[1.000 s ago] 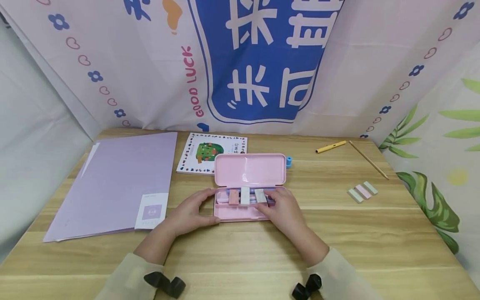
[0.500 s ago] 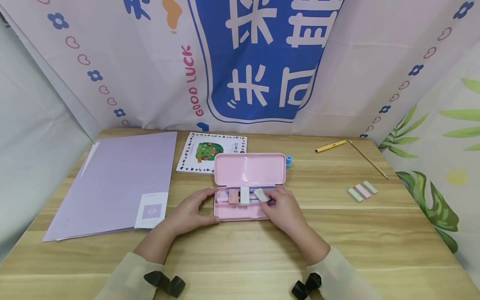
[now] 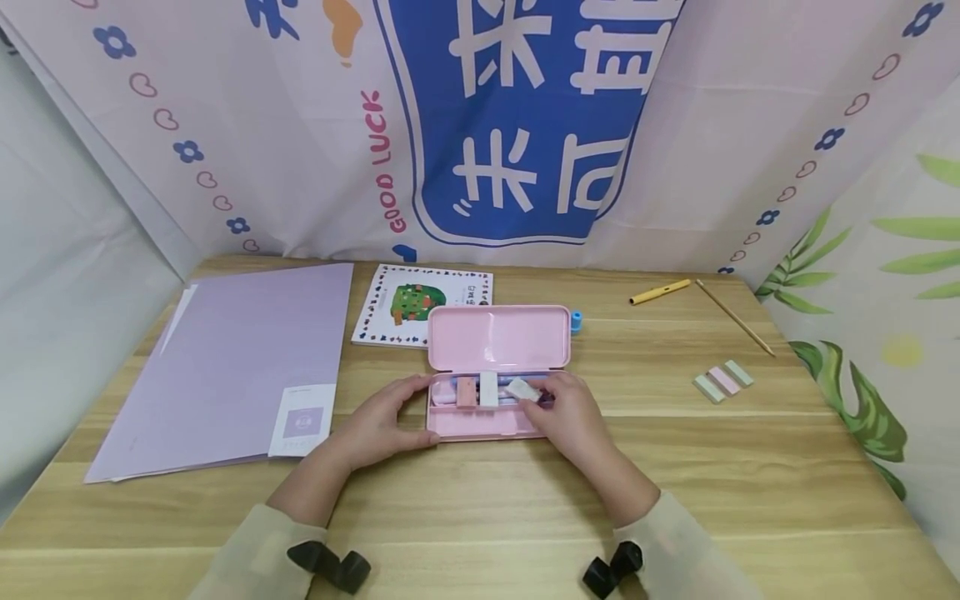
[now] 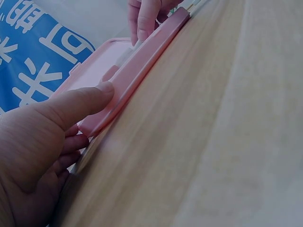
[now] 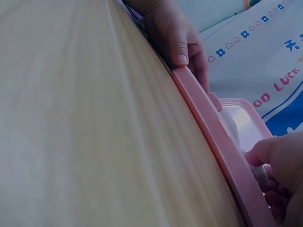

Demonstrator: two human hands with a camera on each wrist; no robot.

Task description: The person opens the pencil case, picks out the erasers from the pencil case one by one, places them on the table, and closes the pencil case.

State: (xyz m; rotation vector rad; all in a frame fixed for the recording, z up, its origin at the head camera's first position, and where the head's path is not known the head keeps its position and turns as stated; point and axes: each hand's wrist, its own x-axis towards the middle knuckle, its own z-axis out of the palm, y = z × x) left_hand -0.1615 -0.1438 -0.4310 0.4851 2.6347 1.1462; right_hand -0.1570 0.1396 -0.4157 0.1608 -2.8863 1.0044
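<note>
An open pink pencil case [image 3: 487,427] lies on the table with its lid [image 3: 498,337] raised. My left hand [image 3: 382,423] grips its left end, thumb at the front corner and fingers along the side, as the left wrist view also shows. Inside, pencils and pens lie in the back section. Across them rest a pink eraser [image 3: 466,392] and an upright-lying white eraser [image 3: 488,389]. My right hand [image 3: 573,417] is over the case's right end and pinches a second white eraser [image 3: 522,389], which sits slanted; the fingers partly hide the right end of the case.
A large lilac folder [image 3: 247,358] with a white card [image 3: 302,421] lies left. Behind the case are a booklet [image 3: 420,305] and a small blue object [image 3: 576,322]. To the right lie a yellow pen [image 3: 660,292], a thin wooden stick [image 3: 735,317] and three small blocks [image 3: 723,381].
The white eraser at my right hand has turned from nearly straight to a clear slant. My right thumb has shifted slightly right with it. My left hand stays on the case.
</note>
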